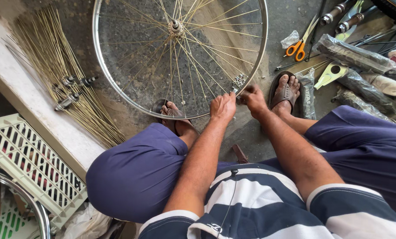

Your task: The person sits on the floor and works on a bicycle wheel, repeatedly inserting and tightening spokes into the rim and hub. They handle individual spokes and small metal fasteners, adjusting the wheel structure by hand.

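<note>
A bicycle wheel (118,84) with a silver rim, thin spokes and a hub (175,27) lies flat on the ground in front of me. My left hand (223,106) is closed on the near edge of the rim. My right hand (253,98) pinches something small right at the rim, beside a little pile of metal nipples (239,80) lying inside the wheel. What sits between the right fingers is too small to tell. My sandalled feet (285,92) rest on either side, the left foot under the rim.
A fan of loose brass-coloured spokes (60,66) and small axle parts (69,101) lie on a ledge at the left. A pale plastic crate (29,163) sits lower left. Orange-handled scissors (297,46), wrapped parts (353,55) and tools crowd the right.
</note>
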